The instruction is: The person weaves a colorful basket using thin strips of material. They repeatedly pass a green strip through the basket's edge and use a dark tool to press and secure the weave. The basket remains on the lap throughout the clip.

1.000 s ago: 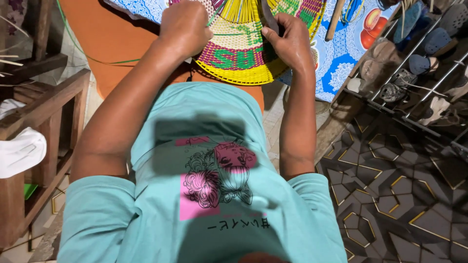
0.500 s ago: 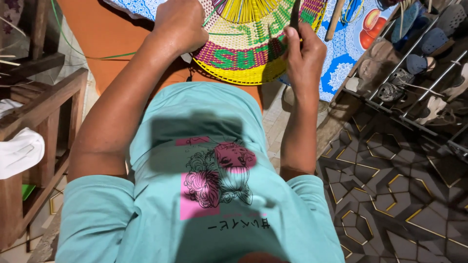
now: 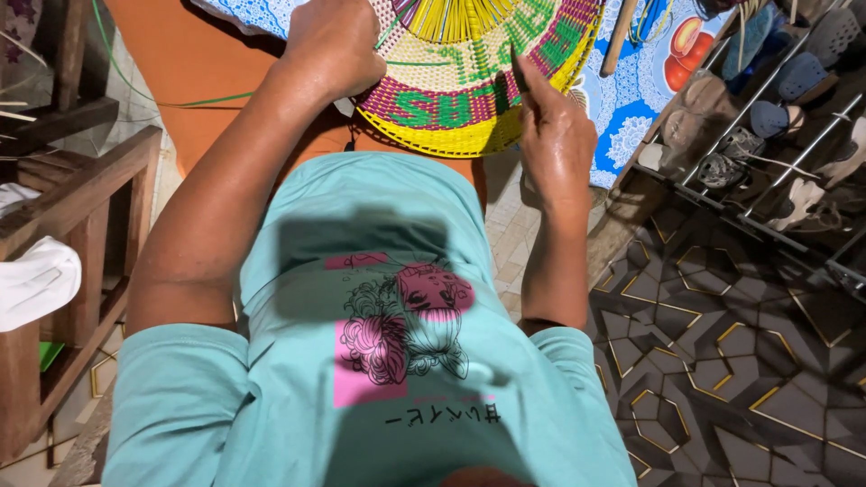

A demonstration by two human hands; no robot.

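Observation:
A round woven piece (image 3: 469, 86) in yellow, pink and green lies on my lap at the top of the head view. My left hand (image 3: 332, 47) grips its left edge, where thin green strands (image 3: 397, 27) run out. My right hand (image 3: 552, 135) is beside the piece's right rim, fingers pinched on a dark narrow strip (image 3: 516, 65) that points up over the weave. Below the hands is my teal printed shirt (image 3: 379, 343).
A wooden bench (image 3: 72, 234) with a white cloth (image 3: 32, 280) stands at the left. A metal shoe rack (image 3: 776, 117) with several shoes is at the right. A blue patterned cloth (image 3: 640, 99) lies under the weave. The floor at the right has dark hexagon tiles (image 3: 731, 361).
My right hand has come off the weave's right rim and drawn down and right, now pinching the dark strip. My left hand stays on the left edge.

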